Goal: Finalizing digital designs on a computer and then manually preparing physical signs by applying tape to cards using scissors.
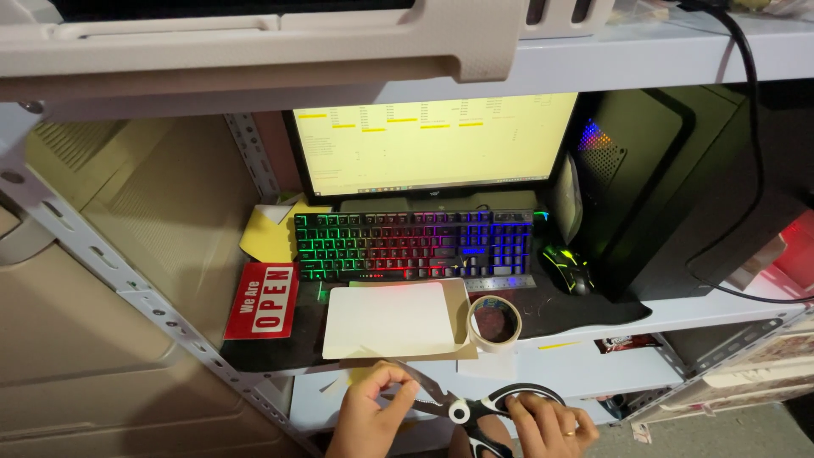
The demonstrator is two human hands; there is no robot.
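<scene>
Scissors [458, 407], black-and-white handles, blades parted, at the bottom edge of the head view, just below the white card [392, 321]. Right hand [547, 424]: fingers curled closed through the handle loops. Left hand [373, 416]: fingertips pinched on a pale paper scrap [398, 399] at the blades. Tape roll [494, 322]: touching the card's right edge. Backlit keyboard [415, 244]: directly behind the card. Red sign [264, 299]: left of the card.
</scene>
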